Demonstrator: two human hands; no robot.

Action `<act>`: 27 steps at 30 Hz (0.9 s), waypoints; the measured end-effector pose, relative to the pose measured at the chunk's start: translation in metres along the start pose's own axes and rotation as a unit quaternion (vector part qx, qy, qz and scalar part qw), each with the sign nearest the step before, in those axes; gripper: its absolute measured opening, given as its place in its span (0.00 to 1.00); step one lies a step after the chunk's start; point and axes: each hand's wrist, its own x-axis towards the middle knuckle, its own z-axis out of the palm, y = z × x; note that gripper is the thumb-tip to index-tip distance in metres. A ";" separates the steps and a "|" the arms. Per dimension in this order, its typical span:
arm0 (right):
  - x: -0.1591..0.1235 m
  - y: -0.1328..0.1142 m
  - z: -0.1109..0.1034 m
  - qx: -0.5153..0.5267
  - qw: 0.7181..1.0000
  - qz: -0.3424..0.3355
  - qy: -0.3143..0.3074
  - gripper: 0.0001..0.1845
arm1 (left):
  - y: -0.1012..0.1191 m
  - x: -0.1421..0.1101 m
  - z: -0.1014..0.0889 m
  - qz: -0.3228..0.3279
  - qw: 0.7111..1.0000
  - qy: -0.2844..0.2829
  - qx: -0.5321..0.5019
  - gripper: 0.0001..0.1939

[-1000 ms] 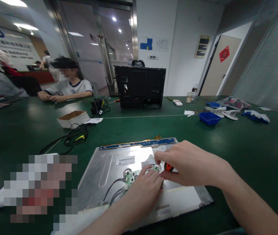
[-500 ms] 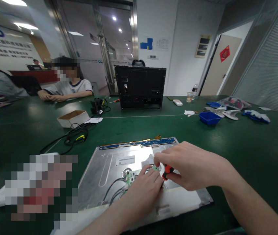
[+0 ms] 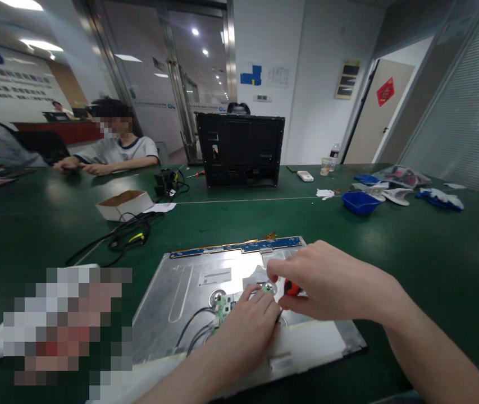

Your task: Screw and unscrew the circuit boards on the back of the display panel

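Note:
A silver metal display panel (image 3: 188, 292) lies flat on the green table (image 3: 411, 264) in front of me, with a blue strip board (image 3: 235, 247) along its far edge. A small green circuit board (image 3: 223, 303) with black wires sits near the panel's middle. My left hand (image 3: 247, 328) rests on the panel, fingers curled and pressed down beside the green board. My right hand (image 3: 327, 283) is closed round a screwdriver with an orange and black handle (image 3: 292, 288), its tip hidden under my fingers.
A black monitor housing (image 3: 240, 148) stands upright at the far side. A cardboard box (image 3: 124, 203) and black cables (image 3: 127, 234) lie to the left. A blue tray (image 3: 359, 202) and gloves (image 3: 439, 198) lie at the right. Another person (image 3: 110, 148) sits across the table.
My right hand has turned slightly on the screwdriver and shifted a little. My left hand stays pressed on the panel. The view has tilted a bit.

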 end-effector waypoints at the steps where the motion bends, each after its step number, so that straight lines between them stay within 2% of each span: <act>1: 0.000 0.000 0.000 0.000 1.000 0.000 0.003 0.06 | 0.000 0.000 0.001 0.001 1.000 0.003 0.001 0.08; 10: 0.001 0.000 0.001 0.014 1.000 -0.008 -0.004 0.07 | -0.002 -0.001 0.006 0.001 1.000 0.013 -0.003 0.08; 19: 0.002 0.000 -0.001 0.029 0.999 -0.017 -0.004 0.08 | -0.002 0.000 0.001 -0.006 1.000 -0.009 -0.017 0.08; 23: -0.001 0.002 -0.007 0.048 0.999 -0.004 -0.013 0.07 | 0.000 0.001 -0.004 -0.005 1.000 -0.010 -0.011 0.06; 27: -0.013 0.009 -0.015 0.079 0.996 0.027 0.021 0.11 | 0.001 0.001 -0.011 -0.012 0.999 -0.027 -0.030 0.05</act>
